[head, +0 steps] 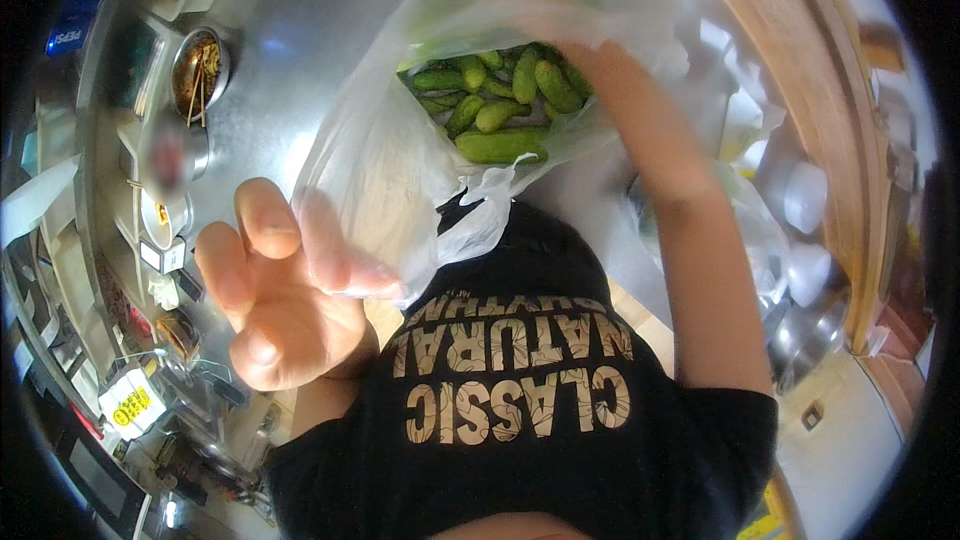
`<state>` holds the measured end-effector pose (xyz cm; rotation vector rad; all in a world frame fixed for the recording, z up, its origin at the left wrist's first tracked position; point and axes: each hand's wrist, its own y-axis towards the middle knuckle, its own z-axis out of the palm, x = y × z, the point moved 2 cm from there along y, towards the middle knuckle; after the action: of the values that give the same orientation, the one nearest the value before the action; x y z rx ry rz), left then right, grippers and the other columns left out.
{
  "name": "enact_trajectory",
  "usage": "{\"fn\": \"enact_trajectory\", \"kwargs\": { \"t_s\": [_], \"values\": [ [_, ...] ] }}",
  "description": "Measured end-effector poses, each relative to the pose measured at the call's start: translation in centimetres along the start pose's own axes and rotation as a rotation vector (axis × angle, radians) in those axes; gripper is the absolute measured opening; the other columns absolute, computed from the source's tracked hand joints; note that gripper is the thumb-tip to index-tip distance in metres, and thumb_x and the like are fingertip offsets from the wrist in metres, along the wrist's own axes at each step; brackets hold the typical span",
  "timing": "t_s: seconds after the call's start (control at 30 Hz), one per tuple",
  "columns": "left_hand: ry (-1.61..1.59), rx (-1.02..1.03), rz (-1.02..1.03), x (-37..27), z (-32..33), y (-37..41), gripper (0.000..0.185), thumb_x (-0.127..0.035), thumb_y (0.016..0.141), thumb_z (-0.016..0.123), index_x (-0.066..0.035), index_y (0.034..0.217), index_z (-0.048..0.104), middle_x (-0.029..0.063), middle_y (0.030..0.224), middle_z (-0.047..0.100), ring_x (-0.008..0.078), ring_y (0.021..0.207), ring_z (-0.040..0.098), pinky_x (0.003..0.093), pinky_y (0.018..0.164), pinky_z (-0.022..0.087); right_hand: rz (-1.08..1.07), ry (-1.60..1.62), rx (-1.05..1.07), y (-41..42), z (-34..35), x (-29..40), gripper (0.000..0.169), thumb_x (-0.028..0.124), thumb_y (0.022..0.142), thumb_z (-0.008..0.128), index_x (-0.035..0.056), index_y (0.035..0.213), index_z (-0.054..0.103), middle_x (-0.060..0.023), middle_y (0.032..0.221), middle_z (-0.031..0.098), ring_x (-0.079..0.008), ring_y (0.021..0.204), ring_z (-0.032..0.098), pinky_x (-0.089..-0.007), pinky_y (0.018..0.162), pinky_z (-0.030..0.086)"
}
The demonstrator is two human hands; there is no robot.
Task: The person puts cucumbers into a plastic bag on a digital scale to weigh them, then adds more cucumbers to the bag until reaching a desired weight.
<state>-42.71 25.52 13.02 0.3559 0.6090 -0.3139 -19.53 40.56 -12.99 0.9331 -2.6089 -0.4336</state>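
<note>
A translucent plastic bag [367, 142] hangs before me, its mouth spread wide. Small green cucumbers [499, 94] lie in a pile inside it. My left hand [292, 292] holds the bag's left side; part of the hand is covered by the film while several fingers are apart outside it. My right forearm reaches up past the cucumbers, and my right hand [555, 7] shows only as a blur through the film at the bag's top. Whether it grips the film or anything else is hidden. A torn, crumpled part of the bag [487, 210] hangs near my black shirt.
Left on the metal counter [277, 75] stand a metal bowl [201, 75] of food with chopsticks, more bowls and a small box [163, 255]. At right are another plastic bag [757, 232], white rounded objects [806, 199] and a curved wooden edge [817, 90].
</note>
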Motion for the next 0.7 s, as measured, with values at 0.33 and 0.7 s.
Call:
{"fn": "enact_trajectory", "kwargs": {
  "t_s": [0.33, 0.7],
  "values": [
    [-0.006, 0.071, 0.008, 0.5, 0.5, 0.9, 0.022, -0.004, 0.073, 0.06, -0.007, 0.094, 0.054, 0.01, 0.111, 0.04, 0.0195, 0.091, 0.045, 0.0309, 0.08, 0.047, 0.398, 0.466, 0.367, 3.1, -10.8, 2.4, 0.037, 0.022, 0.071, 0.06, 0.0062, 0.105, 0.058, -0.0158, 0.1, 0.059, -0.0323, 0.093, 0.056, -0.0397, 0.081, 0.045],
    [0.037, -0.009, 0.028, 0.5, 0.1, -0.1, 0.025, -0.008, 0.073, 0.06, -0.01, 0.097, 0.053, 0.009, 0.112, 0.041, 0.0208, 0.092, 0.043, 0.0358, 0.075, 0.046, 0.119, 0.032, 0.427, 0.8, 1.2, 13.2, 0.035, 0.011, 0.067, 0.06, 0.0094, 0.102, 0.055, -0.012, 0.107, 0.052, -0.0306, 0.101, 0.047, -0.0408, 0.089, 0.032]
  ]
}}
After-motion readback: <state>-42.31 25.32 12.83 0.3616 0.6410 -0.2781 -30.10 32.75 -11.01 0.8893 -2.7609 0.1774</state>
